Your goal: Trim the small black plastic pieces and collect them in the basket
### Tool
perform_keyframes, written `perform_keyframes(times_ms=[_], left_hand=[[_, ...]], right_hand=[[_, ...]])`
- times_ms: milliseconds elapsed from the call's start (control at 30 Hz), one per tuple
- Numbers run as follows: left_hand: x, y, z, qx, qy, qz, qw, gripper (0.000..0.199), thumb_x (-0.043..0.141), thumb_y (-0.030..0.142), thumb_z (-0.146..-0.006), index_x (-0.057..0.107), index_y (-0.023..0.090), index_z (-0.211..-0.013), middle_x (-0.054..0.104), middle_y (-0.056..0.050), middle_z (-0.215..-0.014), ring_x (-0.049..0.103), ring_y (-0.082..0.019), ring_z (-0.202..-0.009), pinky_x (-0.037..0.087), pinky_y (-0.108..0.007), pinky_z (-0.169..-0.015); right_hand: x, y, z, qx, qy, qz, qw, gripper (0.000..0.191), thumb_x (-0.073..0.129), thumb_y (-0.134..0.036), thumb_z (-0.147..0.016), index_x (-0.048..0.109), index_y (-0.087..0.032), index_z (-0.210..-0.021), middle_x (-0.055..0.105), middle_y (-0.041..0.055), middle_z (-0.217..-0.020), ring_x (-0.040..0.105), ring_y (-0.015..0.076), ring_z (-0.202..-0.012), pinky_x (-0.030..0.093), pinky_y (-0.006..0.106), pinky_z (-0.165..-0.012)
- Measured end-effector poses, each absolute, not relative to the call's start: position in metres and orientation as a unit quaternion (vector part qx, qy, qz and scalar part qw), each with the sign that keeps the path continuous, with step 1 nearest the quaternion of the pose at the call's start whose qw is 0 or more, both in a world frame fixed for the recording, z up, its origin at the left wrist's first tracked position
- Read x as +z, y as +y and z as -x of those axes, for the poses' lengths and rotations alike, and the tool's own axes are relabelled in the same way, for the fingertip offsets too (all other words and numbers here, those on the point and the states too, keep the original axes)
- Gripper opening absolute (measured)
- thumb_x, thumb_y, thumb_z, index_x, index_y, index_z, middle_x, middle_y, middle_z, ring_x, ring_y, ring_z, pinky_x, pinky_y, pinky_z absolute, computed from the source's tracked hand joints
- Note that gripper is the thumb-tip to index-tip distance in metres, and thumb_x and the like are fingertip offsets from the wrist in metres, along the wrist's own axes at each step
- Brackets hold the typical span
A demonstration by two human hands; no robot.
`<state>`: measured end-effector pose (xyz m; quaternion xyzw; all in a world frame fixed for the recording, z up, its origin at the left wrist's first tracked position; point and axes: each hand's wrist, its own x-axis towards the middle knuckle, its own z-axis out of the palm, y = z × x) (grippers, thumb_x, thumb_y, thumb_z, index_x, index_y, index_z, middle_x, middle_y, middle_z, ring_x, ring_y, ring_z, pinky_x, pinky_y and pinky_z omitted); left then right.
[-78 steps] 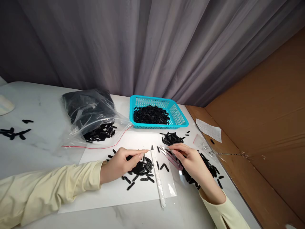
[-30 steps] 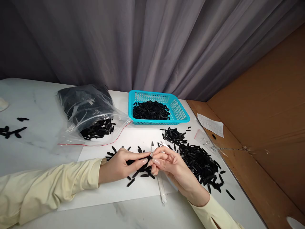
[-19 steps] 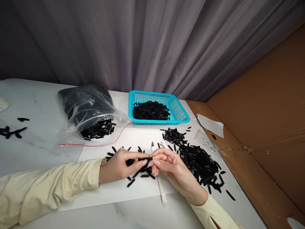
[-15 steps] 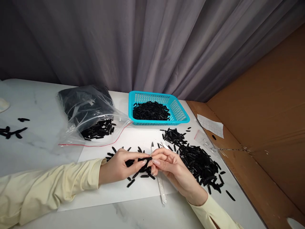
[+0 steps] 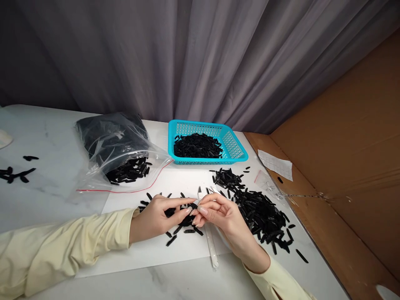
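Note:
My left hand [image 5: 161,214] is above a scatter of small black strips [image 5: 189,230], thumb and forefinger pinched close around a dark piece at their tips. My right hand [image 5: 220,212] meets it from the right, thumb and forefinger pressed together; whatever sits between them is too small to make out. The fingertips of both hands nearly touch. Under my right hand lies a slim white-handled tool [image 5: 211,250] with a dark pointed tip. A large heap of black strips [image 5: 259,212] spreads just right of my right hand.
A blue basket [image 5: 209,159] holding black strips stands at the back. Left of it lies an open clear zip bag [image 5: 115,141] of strips. More strips [image 5: 17,175] lie far left. White paper [image 5: 125,250] covers part of the table; a cardboard wall [image 5: 350,137] rises right.
The dark strip that spanned both hands' fingertips now shows less. My right fingers have shifted slightly, with the lower ones moving left; my left hand is almost unmoved.

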<state>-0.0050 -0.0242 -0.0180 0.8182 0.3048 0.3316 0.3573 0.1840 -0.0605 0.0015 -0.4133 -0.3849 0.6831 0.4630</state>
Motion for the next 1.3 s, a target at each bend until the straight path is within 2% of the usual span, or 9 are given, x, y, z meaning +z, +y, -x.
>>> perform_keyframes(times_ms=[133,433,567,700,833,1033,1300], left_hand=[[-0.0162,-0.0243,0.0044,0.331,0.308,-0.812,0.368,0.028,0.051,0.019,-0.085,0.070,0.006,-0.101,0.058,0.002,-0.049,0.038,-0.005,-0.039,0.036,-0.013,-0.040],[-0.0183,-0.0251,0.0019,0.395,0.265,-0.821,0.317,0.024,0.052,0.017,-0.086,0.071,0.007,-0.097,0.060,0.002,-0.047,0.033,-0.003,-0.035,0.035,-0.011,-0.038],[-0.0195,-0.0254,0.0021,0.398,0.256,-0.821,0.319,0.025,0.052,0.014,-0.085,0.070,0.003,-0.098,0.061,0.001,-0.049,0.033,-0.003,-0.035,0.033,-0.011,-0.037],[-0.0185,-0.0253,0.0030,0.385,0.265,-0.816,0.340,0.027,0.051,0.014,-0.084,0.069,0.003,-0.100,0.063,0.000,-0.052,0.034,-0.003,-0.035,0.033,-0.011,-0.036],[-0.0172,-0.0249,0.0040,0.359,0.278,-0.812,0.368,0.027,0.050,0.015,-0.085,0.070,0.006,-0.101,0.065,-0.001,-0.058,0.041,-0.004,-0.040,0.037,-0.012,-0.041],[-0.0206,-0.0246,0.0048,0.339,0.292,-0.813,0.373,0.033,0.046,0.020,-0.087,0.068,0.005,-0.107,0.059,0.000,-0.051,0.032,-0.005,-0.038,0.031,-0.014,-0.037],[-0.0229,-0.0248,0.0050,0.339,0.288,-0.816,0.368,0.035,0.044,0.021,-0.088,0.068,0.008,-0.110,0.059,0.001,-0.052,0.031,-0.005,-0.038,0.032,-0.014,-0.038]], right_hand=[[0.0003,-0.0610,-0.1846,0.668,-0.408,0.405,0.472,0.014,0.074,-0.024,-0.074,0.064,-0.015,-0.080,0.070,0.0015,-0.066,0.067,0.0119,-0.060,0.056,0.021,-0.059],[0.0006,-0.0606,-0.1816,0.662,-0.408,0.425,0.462,0.018,0.076,-0.026,-0.072,0.064,-0.016,-0.081,0.070,0.0007,-0.067,0.067,0.0122,-0.060,0.057,0.023,-0.060],[-0.0022,-0.0625,-0.1806,0.648,-0.425,0.432,0.462,0.017,0.074,-0.026,-0.073,0.063,-0.017,-0.081,0.069,0.0003,-0.068,0.068,0.0127,-0.063,0.058,0.023,-0.061],[-0.0057,-0.0667,-0.1807,0.587,-0.488,0.452,0.460,0.013,0.071,-0.023,-0.075,0.063,-0.018,-0.084,0.070,0.0008,-0.074,0.069,0.0130,-0.066,0.058,0.022,-0.064],[-0.0072,-0.0693,-0.1804,0.518,-0.552,0.470,0.452,0.007,0.064,-0.024,-0.082,0.064,-0.018,-0.085,0.070,0.0021,-0.071,0.070,0.0145,-0.066,0.058,0.023,-0.063],[-0.0066,-0.0692,-0.1804,0.524,-0.548,0.467,0.455,0.011,0.061,-0.028,-0.084,0.063,-0.018,-0.087,0.071,0.0021,-0.070,0.069,0.0147,-0.064,0.059,0.025,-0.063],[-0.0040,-0.0680,-0.1797,0.535,-0.538,0.468,0.454,0.015,0.060,-0.031,-0.085,0.064,-0.016,-0.086,0.072,0.0037,-0.072,0.069,0.0145,-0.063,0.059,0.025,-0.062]])
